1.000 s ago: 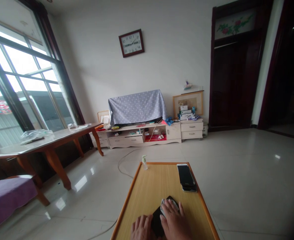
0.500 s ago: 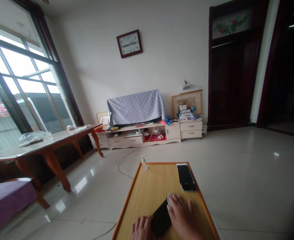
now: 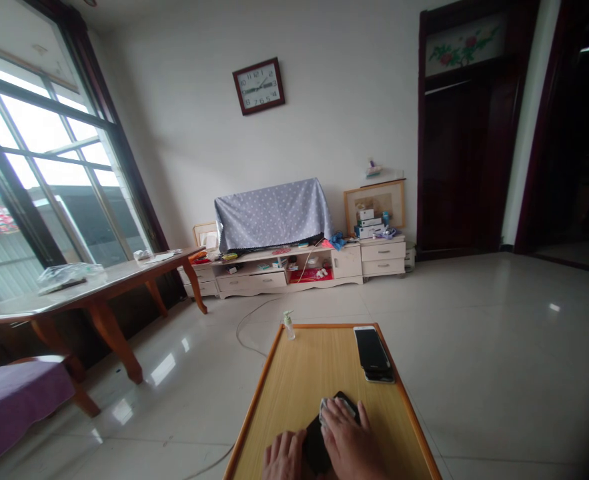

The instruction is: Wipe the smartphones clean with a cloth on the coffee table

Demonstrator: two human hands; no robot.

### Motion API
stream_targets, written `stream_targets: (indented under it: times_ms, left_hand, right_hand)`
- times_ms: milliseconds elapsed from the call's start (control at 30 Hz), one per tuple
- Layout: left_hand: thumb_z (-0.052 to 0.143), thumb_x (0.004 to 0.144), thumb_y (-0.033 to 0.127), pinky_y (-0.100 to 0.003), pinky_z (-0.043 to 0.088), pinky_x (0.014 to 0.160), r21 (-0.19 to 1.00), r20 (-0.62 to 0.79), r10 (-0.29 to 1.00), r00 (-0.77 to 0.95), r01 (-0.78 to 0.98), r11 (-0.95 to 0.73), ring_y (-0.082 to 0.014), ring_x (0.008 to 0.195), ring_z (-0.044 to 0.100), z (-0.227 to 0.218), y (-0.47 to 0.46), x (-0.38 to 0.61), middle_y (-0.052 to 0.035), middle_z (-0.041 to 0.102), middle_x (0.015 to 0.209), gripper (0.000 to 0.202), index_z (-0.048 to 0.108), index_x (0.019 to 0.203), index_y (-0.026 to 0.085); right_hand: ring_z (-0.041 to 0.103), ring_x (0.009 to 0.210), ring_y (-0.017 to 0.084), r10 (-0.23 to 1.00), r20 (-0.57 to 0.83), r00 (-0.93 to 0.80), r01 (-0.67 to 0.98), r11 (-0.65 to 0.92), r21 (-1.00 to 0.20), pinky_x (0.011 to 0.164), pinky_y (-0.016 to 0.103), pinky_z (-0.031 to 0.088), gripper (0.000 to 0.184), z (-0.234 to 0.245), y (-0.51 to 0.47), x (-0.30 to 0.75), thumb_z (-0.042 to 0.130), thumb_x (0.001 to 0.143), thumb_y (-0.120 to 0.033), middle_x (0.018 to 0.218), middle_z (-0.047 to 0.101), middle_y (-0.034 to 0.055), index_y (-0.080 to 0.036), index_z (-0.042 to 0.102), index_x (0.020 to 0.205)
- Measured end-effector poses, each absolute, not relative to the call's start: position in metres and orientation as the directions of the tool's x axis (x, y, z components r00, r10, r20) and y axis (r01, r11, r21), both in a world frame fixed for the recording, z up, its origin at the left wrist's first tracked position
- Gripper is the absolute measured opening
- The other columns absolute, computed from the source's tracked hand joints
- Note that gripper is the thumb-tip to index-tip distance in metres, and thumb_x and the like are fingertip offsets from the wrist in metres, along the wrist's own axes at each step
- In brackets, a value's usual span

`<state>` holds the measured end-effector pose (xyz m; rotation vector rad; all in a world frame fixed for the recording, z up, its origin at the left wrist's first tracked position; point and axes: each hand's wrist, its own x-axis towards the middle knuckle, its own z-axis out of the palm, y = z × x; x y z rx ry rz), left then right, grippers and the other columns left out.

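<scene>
A black smartphone (image 3: 316, 445) lies at a slant near the table's close end, partly covered by my hands. My left hand (image 3: 281, 455) is at its lower left edge, thumb side against the phone and fingers curled, steadying it. Under the fingers of my right hand (image 3: 344, 430) a whitish-grey cloth (image 3: 325, 404) is pressed flat on the phone's upper part. Farther up the wooden table (image 3: 319, 360), at the right edge, two phones are stacked, the upper phone (image 3: 371, 348) dark-screened with a white rim. A small clear pump bottle (image 3: 289, 327) stands at the far left corner.
A long side table (image 3: 124, 272) with a plastic bag (image 3: 71, 275) runs along the window. Low white cabinets (image 3: 254, 283) and a cloth-covered shape (image 3: 274, 217) stand by the wall. A cable (image 3: 238, 333) lies on the tiled floor left of the table.
My right hand has slid the cloth left and slightly down over the phone, baring its top corner. My left hand and the phone stay where they were.
</scene>
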<state>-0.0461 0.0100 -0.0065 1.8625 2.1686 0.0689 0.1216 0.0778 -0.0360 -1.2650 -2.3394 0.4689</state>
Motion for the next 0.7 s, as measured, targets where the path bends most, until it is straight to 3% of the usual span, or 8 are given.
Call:
stream_targets:
  times_ms: [133, 333, 433, 600, 700]
  left_hand:
    - [0.053, 0.068, 0.050, -0.038, 0.030, 0.104, 0.216, -0.172, 0.975, -0.143, 0.960, 0.179, -0.0313, 0.127, 0.045, -0.011, 0.011, -0.046, -0.0100, 0.055, 0.138, 0.080, 0.045, 0.143, 0.023]
    - [0.040, 0.079, 0.038, -0.035, 0.030, 0.104, 0.186, -0.211, 0.964, -0.163, 0.961, 0.203, -0.0246, 0.128, 0.046, -0.016, 0.013, -0.049, -0.0057, 0.054, 0.140, 0.068, 0.041, 0.145, 0.026]
    - [0.044, 0.076, 0.043, -0.036, 0.031, 0.105, 0.193, -0.207, 0.966, -0.154, 0.962, 0.195, -0.0270, 0.129, 0.045, -0.014, 0.012, -0.049, -0.0071, 0.053, 0.141, 0.072, 0.040, 0.146, 0.024]
    - [0.056, 0.067, 0.051, -0.040, 0.031, 0.105, 0.220, -0.156, 0.977, -0.142, 0.960, 0.175, -0.0327, 0.128, 0.045, -0.013, 0.010, -0.048, -0.0105, 0.054, 0.140, 0.084, 0.043, 0.145, 0.022]
    - [0.056, 0.067, 0.049, -0.039, 0.031, 0.105, 0.218, -0.151, 0.978, -0.144, 0.960, 0.175, -0.0323, 0.128, 0.045, -0.014, 0.010, -0.047, -0.0106, 0.054, 0.139, 0.084, 0.042, 0.145, 0.022]
  right_hand:
    - [0.034, 0.141, 0.032, 0.864, 0.170, -0.473, 0.729, 0.493, -0.475, 0.116, 0.065, 0.014, 0.048, -0.038, 0.079, 0.121, 0.032, 0.101, -0.047, 0.151, 0.042, 0.0053, -0.030, 0.051, 0.142]
    - [0.036, 0.140, 0.030, 0.707, 0.064, -0.705, 0.563, 0.611, -0.557, 0.117, 0.063, 0.015, 0.044, -0.035, 0.059, 0.100, 0.038, 0.100, -0.045, 0.149, 0.043, 0.0003, -0.040, 0.045, 0.143]
    - [0.037, 0.140, 0.029, 0.762, 0.112, -0.638, 0.602, 0.583, -0.545, 0.115, 0.067, 0.007, 0.043, -0.031, 0.063, 0.106, 0.033, 0.102, -0.045, 0.148, 0.046, -0.0010, -0.041, 0.046, 0.142]
    - [0.036, 0.141, 0.031, 0.905, 0.183, -0.384, 0.780, 0.424, -0.461, 0.113, 0.070, 0.007, 0.048, -0.033, 0.084, 0.128, 0.027, 0.102, -0.049, 0.149, 0.045, 0.0036, -0.034, 0.051, 0.140]
    - [0.035, 0.141, 0.033, 0.898, 0.169, -0.405, 0.783, 0.436, -0.443, 0.114, 0.069, 0.007, 0.048, -0.034, 0.081, 0.126, 0.033, 0.100, -0.052, 0.149, 0.045, 0.0041, -0.035, 0.051, 0.141]
